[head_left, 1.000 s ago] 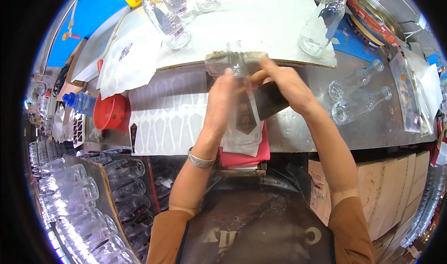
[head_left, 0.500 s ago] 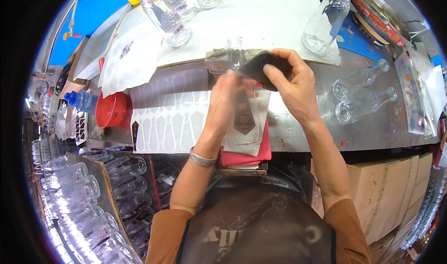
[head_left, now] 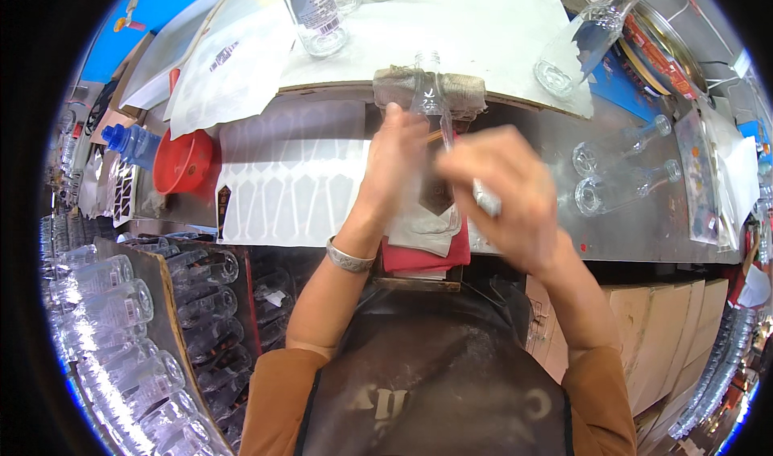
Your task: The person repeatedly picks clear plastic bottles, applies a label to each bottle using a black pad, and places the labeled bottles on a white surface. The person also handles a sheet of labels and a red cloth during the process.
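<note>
A clear glass bottle (head_left: 429, 94) lies with its neck pointing away from me, against a rolled beige cloth (head_left: 467, 90) at the edge of the white board. My left hand (head_left: 394, 154) grips the bottle's body from the left; motion blurs the fingertips. A dark pointed label (head_left: 437, 197) shows below the hands, partly covered. My right hand (head_left: 507, 190) is curled just right of the bottle and strongly smeared. A small whitish thing (head_left: 485, 198) shows at its fingers, too blurred to name.
Label sheets (head_left: 291, 206) and a red bowl (head_left: 183, 165) lie left. Two bottles (head_left: 620, 186) lie right; others stand on the white board (head_left: 451, 21). Red cloth (head_left: 427, 256) is in front of me. Racked bottles (head_left: 121, 303) fill the lower left, cartons (head_left: 660, 327) the lower right.
My right hand has moved down and towards me, and its fingers have curled in. The dark flexible piece it held is no longer visible. My left hand stays at the bottle.
</note>
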The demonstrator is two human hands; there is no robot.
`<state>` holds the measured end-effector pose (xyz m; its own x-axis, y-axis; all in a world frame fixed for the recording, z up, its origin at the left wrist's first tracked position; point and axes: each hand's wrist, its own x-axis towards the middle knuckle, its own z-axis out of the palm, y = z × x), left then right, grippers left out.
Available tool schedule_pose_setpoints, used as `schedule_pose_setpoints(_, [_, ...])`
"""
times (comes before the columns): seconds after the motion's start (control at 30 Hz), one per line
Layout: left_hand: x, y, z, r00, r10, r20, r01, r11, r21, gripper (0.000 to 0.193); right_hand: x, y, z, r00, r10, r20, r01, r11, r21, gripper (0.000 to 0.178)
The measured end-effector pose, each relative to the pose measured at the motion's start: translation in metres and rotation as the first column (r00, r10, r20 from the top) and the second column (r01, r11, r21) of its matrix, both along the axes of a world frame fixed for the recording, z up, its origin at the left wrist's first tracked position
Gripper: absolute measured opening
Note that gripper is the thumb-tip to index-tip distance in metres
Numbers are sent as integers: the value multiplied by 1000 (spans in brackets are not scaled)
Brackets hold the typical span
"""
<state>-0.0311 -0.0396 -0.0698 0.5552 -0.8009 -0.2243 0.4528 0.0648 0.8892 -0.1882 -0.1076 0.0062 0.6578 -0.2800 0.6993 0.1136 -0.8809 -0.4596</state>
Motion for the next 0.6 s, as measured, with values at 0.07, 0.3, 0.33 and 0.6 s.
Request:
schedule_pose_setpoints(0.07, [0,5,8,999,8,40,-8,1000,16,69,16,-16,0,989,-146,-26,143,986,-82,31])
schedule_pose_setpoints(0.3, [10,36,16,976,34,214,-44,998,42,69,30,-7,-4,978,-51,-201,46,999,-27,21])
schedule_pose_setpoints(0.33, [8,33,17,974,29,226,-40,998,42,68,39,-27,2,979,-133,-151,146,987,73,20])
schedule_pose_setpoints(0.6, [9,57,8,915,19,404,-49,997,63,60,4,1,-12,982,112,-155,-80,976,203,16])
